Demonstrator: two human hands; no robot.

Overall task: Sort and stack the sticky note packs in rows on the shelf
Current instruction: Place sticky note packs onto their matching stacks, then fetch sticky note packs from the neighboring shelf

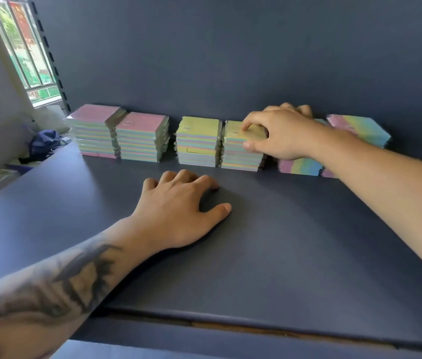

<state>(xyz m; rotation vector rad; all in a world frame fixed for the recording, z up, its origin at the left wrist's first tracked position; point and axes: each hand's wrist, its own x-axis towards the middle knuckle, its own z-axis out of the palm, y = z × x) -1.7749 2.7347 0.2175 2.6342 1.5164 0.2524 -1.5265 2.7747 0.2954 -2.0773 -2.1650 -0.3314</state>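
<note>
Stacks of sticky note packs stand in a row along the back of the dark blue shelf [269,242]. Two pink-topped stacks [93,130] [141,137] are at the left, then a yellow-topped stack [198,142]. My right hand [279,133] grips the top yellow pack [235,132] of the fourth stack, thumb at its front edge and fingers over its top. Rainbow-striped packs [360,129] lie behind and to the right of that hand, partly hidden by my forearm. My left hand [179,211] rests on the shelf in front of the stacks, fingers loosely bent, holding nothing.
The shelf's back panel [230,60] rises right behind the stacks. At the far left are a slotted upright [49,55], a window and a dark blue bag [44,143] below shelf level. The shelf's front edge [230,325] runs near my forearms.
</note>
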